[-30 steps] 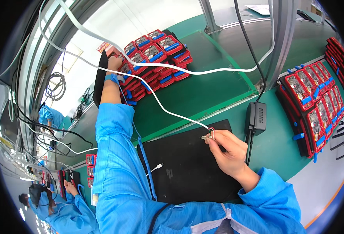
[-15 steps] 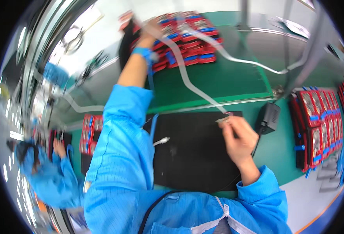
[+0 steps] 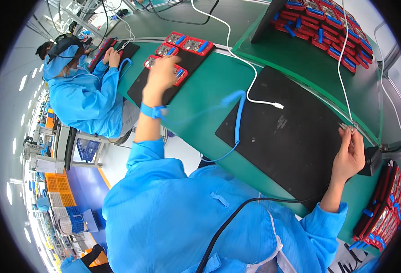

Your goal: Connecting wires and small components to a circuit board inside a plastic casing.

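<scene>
My left hand [image 3: 163, 75] reaches over a group of red-framed modules [image 3: 196, 45] with blue tabs. Its fingers point down among them and are smeared, so whether they grip a module is hidden. A blue wrist strap [image 3: 151, 111] circles that wrist, its blue coiled cord [image 3: 240, 116] trailing across the table. At the right end of the big black mat [image 3: 287, 132], my right hand [image 3: 349, 154] is closed in a pinch. Between its fingertips sits a small silvery metal piece [image 3: 346, 126], where a white cable [image 3: 344, 63] comes down.
A white cable plug [image 3: 277, 105] lies on the mat. Stacked red modules stand on the green shelf [image 3: 264, 50] and more [image 3: 384, 211] at the right edge. A black box [image 3: 372, 160] sits beside my right hand. A co-worker in blue [image 3: 82, 100] sits at the left.
My left hand has left the stack of red modules on the shelf and come over the group on the left. The view has swung left. My right hand still pinches the metal piece.
</scene>
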A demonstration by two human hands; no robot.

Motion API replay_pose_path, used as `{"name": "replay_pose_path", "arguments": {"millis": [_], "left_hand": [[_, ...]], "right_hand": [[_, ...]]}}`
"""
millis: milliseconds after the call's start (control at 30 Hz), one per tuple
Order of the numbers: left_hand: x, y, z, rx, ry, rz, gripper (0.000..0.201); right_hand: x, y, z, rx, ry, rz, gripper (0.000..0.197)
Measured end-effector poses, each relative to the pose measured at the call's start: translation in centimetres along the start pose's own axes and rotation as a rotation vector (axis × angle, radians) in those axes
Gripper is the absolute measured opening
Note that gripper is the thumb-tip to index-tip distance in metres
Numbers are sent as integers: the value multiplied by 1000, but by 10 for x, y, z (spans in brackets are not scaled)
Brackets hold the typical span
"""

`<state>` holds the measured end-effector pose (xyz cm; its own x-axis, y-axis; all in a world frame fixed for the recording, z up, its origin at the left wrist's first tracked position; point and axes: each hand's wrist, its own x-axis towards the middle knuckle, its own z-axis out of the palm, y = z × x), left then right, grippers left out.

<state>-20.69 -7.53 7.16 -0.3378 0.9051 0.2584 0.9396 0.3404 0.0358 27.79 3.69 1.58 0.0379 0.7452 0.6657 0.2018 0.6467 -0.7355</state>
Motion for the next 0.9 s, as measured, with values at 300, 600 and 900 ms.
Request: {"name": "replay_pose_path", "arguments": {"millis": [300, 600, 900], "left_hand": [[12, -65, 52, 220, -73, 393, 69], [-8, 188, -2, -544, -278, 780, 68], [-24, 277, 55, -727, -299, 978, 64]], "right_hand": [[0, 9, -1, -11, -26, 28, 17], [2, 17, 5, 38, -72, 60, 12], [5, 9, 1, 82, -275, 144, 12]]}}
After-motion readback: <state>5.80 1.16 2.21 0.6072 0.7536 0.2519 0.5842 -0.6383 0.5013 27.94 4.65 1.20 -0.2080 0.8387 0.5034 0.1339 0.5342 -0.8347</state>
